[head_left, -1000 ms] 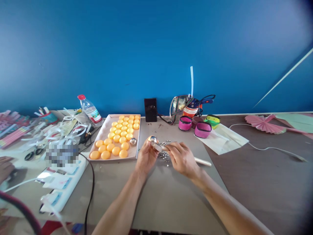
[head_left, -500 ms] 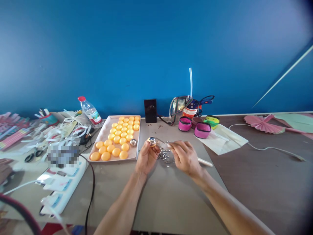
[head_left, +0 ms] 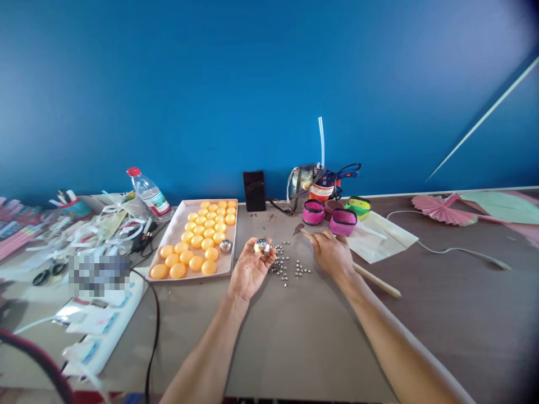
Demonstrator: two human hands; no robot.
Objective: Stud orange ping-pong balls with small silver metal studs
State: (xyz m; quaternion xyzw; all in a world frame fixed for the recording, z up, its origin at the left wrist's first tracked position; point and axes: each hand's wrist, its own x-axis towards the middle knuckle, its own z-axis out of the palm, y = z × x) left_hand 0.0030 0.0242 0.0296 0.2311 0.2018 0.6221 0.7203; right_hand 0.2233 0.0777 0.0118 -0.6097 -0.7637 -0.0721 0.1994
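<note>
My left hand point(head_left: 249, 270) grips a ball covered in shiny silver beads point(head_left: 261, 247) between thumb and fingers, raised over the table. My right hand point(head_left: 332, 253) is closed around a wooden-handled tool point(head_left: 377, 280); its small dark head points left, apart from the ball, and its pale handle sticks out behind the hand. Loose silver beads point(head_left: 280, 268) lie scattered on the grey surface between my hands. Left of them, a shallow white tray point(head_left: 179, 212) holds rows of orange balls point(head_left: 196, 241) and one silver-covered ball point(head_left: 225, 246) at its right side.
Behind my hands stand a black phone-like slab point(head_left: 254, 191) and pink ring-shaped containers point(head_left: 342, 222). White paper point(head_left: 381, 238) lies at the right, near a pink paper fan point(head_left: 442, 209). A water bottle point(head_left: 151, 193), white strips and a dark cable point(head_left: 156, 320) occupy the left.
My right hand has drawn the tool away from the ball toward the right, uncovering more loose beads. The left hand still holds the ball, now turned more openly.
</note>
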